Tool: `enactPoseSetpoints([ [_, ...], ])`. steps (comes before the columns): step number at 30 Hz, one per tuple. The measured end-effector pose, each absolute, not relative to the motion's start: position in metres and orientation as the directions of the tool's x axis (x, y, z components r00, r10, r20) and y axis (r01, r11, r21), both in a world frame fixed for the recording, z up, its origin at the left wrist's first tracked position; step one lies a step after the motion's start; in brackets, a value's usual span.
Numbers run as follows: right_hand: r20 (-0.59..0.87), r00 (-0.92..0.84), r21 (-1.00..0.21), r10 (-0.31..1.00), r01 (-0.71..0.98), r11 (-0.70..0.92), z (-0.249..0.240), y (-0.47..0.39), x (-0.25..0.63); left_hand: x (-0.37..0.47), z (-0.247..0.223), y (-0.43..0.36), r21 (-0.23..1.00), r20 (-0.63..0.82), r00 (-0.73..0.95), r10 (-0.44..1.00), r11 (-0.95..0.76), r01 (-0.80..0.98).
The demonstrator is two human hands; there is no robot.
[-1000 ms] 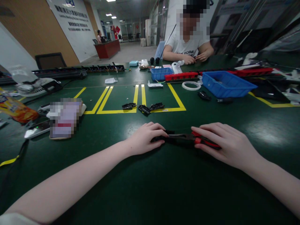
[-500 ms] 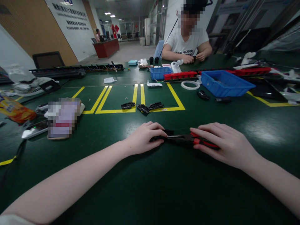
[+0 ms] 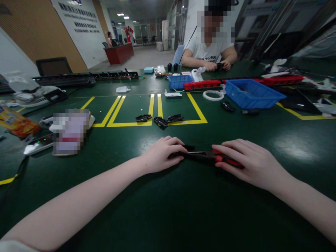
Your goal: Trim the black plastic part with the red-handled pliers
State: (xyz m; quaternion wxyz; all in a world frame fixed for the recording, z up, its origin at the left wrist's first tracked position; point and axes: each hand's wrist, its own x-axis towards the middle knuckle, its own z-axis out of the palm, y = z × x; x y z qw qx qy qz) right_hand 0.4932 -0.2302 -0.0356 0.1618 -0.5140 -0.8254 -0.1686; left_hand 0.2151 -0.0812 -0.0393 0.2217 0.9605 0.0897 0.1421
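Note:
My left hand [image 3: 166, 154] is closed around a small black plastic part [image 3: 189, 147], mostly hidden by the fingers. My right hand [image 3: 250, 162] grips needle-nose pliers [image 3: 202, 154] by their red and black handles [image 3: 228, 161]. The jaws point left and meet the black part at my left fingertips; whether they clamp it I cannot tell. Farther up the green table lie three similar black plastic parts, one on the left [image 3: 143, 118], one in the middle [image 3: 160, 121] and one on the right [image 3: 175, 118].
A large blue bin [image 3: 253, 99], a smaller blue bin [image 3: 180, 82] and a white ring [image 3: 213, 95] stand beyond the hands. At left lie a phone [image 3: 70, 134] and an orange packet [image 3: 18, 122]. Across the table a person [image 3: 210, 49] handles a small dark thing.
My right hand and the pliers have shifted very slightly left, and the handles look a bit closer together. My left hand stays in place. The person opposite has moved their fingers.

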Motion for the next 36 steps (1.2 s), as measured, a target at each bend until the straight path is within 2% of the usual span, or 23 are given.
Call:
enactPoseSetpoints([
  [13, 0.423, -0.358, 0.024, 0.832, 0.922, 0.385, -0.035, -0.23, 0.486, 0.217, -0.041, -0.081, 0.482, 0.238, 0.934, 0.268, -0.867, 0.126],
  [23, 0.441, -0.389, 0.086, 0.809, 0.916, 0.393, -0.025, -0.233, 0.485, 0.218, -0.042, -0.085, 0.495, 0.245, 0.93, 0.273, -0.86, 0.122],
  [31, 0.443, -0.364, 0.05, 0.819, 0.922, 0.383, -0.024, -0.234, 0.488, 0.219, -0.042, -0.085, 0.479, 0.254, 0.929, 0.27, -0.87, 0.122],
  [36, 0.427, -0.369, 0.054, 0.826, 0.922, 0.384, -0.023, -0.235, 0.489, 0.219, -0.042, -0.089, 0.511, 0.254, 0.893, 0.371, -0.835, 0.202],
])
